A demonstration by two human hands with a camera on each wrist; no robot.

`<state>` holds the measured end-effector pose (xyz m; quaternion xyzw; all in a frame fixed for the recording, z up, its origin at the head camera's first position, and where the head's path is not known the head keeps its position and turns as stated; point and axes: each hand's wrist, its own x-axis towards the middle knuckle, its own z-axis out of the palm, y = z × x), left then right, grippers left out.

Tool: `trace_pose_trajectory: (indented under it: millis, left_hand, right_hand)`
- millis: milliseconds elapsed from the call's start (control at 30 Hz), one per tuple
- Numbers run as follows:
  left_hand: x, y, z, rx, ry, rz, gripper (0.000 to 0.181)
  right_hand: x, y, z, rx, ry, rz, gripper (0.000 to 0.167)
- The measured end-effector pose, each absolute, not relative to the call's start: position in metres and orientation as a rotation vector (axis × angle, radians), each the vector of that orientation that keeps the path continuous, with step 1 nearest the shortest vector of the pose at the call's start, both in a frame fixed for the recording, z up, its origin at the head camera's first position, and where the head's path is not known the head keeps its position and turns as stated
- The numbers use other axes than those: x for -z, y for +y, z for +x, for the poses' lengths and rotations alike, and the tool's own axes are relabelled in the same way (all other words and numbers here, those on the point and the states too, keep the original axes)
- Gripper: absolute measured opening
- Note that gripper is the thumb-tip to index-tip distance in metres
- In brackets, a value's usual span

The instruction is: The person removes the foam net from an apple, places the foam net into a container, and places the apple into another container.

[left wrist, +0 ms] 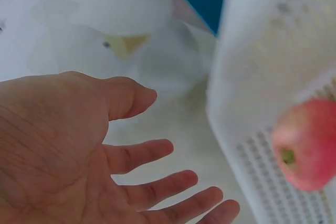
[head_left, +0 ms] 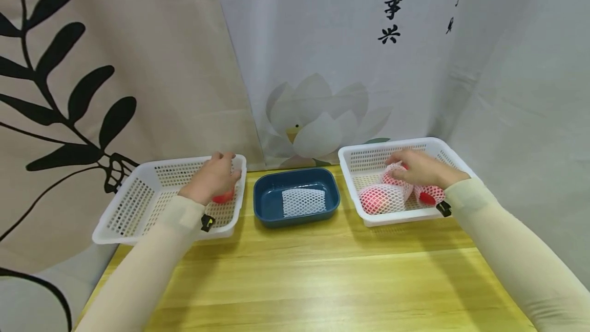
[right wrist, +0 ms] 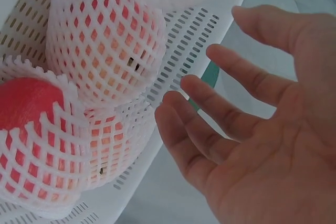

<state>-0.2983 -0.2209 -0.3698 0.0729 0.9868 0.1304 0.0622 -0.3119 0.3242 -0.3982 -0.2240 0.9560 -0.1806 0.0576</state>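
The bare apple point(head_left: 223, 198) lies in a white basket point(head_left: 170, 173) at nine o'clock from the blue tray point(head_left: 269, 204), netted apples point(right wrist: 110, 40) in a second basket point(head_left: 405, 216) at three, foam nets point(right wrist: 52, 150) presumably preventing bruises, while left hand point(head_left: 212, 178) and right hand point(head_left: 421, 166) hover above, fingers point(right wrist: 226, 108) half-spread, gripping nothing.

Head view: left arm point(head_left: 143, 265) extends from the lower left, right arm point(head_left: 511, 250) from the lower right; left hand point(head_left: 213, 177), centre-left, and right hand point(head_left: 423, 167), centre-right, fingers loosely extended.

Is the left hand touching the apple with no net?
Apart. The left wrist view shows basket between the left hand and the bare apple.
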Motion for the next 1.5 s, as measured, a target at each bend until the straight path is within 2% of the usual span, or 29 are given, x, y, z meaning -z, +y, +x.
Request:
trace_pose_trajectory:
  millis: [433,633,900,1500]
  left_hand:
    - [0.384,-0.151,-0.261,-0.400,3.163,0.523,0.062]
    - [0.400,-0.127,-0.247,-0.524,3.173,0.665,0.059]
    - [0.419,-0.095,-0.241,-0.626,3.150,0.812,0.056]
    - [0.449,-0.042,-0.237,-0.721,3.102,0.951,0.060]
  right_hand:
    - [0.401,0.314,-0.307,0.505,2.881,-0.775,0.045]
    - [0.407,0.307,-0.304,0.494,2.822,-0.786,0.055]
    - [0.406,0.298,-0.301,0.483,2.776,-0.834,0.060]
    - [0.405,0.278,-0.298,0.388,2.687,-0.823,0.068]
